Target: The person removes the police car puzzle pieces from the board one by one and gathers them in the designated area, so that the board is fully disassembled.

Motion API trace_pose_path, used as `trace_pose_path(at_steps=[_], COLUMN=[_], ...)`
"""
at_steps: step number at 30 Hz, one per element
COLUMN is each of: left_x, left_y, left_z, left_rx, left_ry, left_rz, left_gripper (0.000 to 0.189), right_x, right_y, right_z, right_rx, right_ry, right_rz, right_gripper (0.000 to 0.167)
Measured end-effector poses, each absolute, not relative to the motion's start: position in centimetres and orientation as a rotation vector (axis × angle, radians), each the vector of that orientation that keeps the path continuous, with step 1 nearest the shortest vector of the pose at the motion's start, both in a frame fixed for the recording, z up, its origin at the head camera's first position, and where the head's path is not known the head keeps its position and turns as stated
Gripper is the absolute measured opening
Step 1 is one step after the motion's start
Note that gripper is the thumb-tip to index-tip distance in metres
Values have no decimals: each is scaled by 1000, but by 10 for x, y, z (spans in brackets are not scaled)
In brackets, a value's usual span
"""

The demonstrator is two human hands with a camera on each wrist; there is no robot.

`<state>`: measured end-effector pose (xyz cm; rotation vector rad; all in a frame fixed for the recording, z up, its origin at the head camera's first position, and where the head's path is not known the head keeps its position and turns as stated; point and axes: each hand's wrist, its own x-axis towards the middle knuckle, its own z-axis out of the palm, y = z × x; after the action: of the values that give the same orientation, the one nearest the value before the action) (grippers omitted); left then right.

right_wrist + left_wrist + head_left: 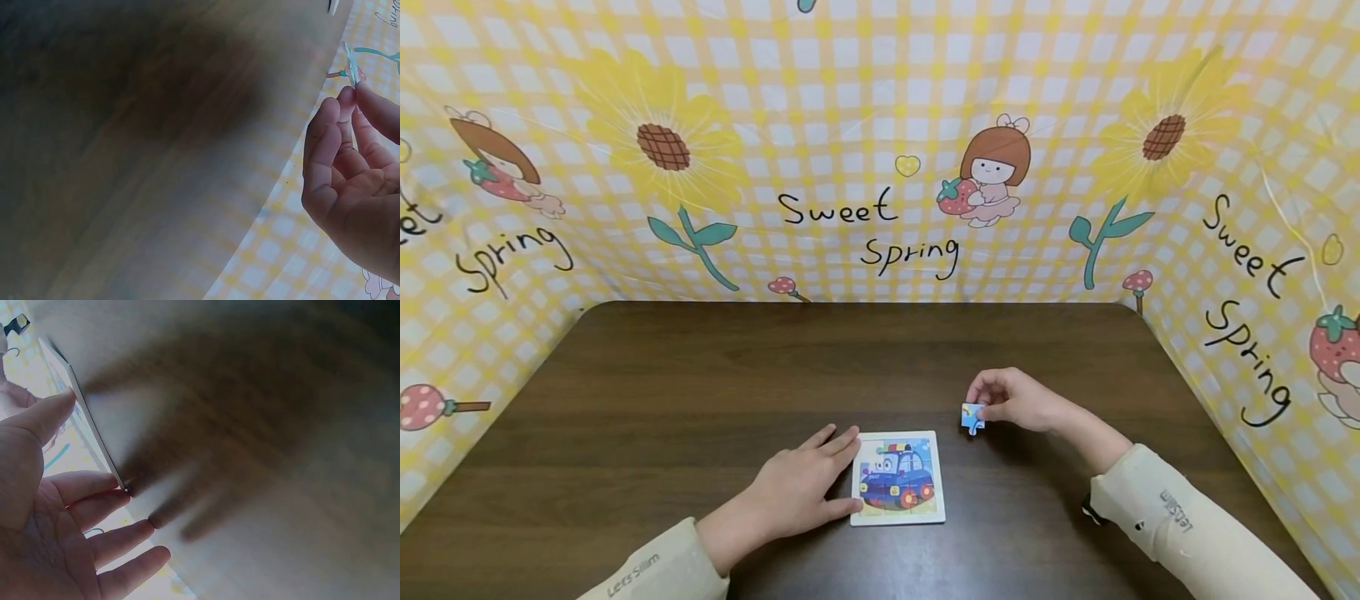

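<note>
A jigsaw puzzle (897,479) of a blue car with red wheels lies flat on the table in a white frame (901,522). At its upper left corner the picture shows a paler patch. My left hand (793,487) rests along the frame's left side, thumb and fingertips touching the edge. In the left wrist view, the fingers of the left hand (69,506) are extended against the thin frame (94,434). To the right of the puzzle, my right hand (1018,402) pinches a light blue puzzle piece (972,417) above the table. The right wrist view shows this puzzle piece (351,65) edge-on between thumb and fingers.
The dark brown wooden table (737,358) has rounded far corners. A yellow checked cloth (850,117) with printed flowers and lettering stands behind it and along both sides.
</note>
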<state>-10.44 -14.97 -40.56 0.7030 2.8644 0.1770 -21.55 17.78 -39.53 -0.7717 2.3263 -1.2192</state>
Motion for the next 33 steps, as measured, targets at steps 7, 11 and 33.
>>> trace_pose_path(at_steps=[7,11,33], left_x=[-104,-105,-105], left_y=[-151,-151,-151], left_z=[-406,-405,-406], left_rx=[713,718,716], left_ry=[2853,2849,2854], left_rz=[193,195,185], left_gripper=[79,79,79], right_x=[-218,-219,-217], right_y=[176,174,153], right_z=[-403,-407,-398], right_rx=[-785,-798,-929], right_ry=[2306,2301,2368], right_rz=[-1167,-1133,-1020], right_gripper=[11,10,12])
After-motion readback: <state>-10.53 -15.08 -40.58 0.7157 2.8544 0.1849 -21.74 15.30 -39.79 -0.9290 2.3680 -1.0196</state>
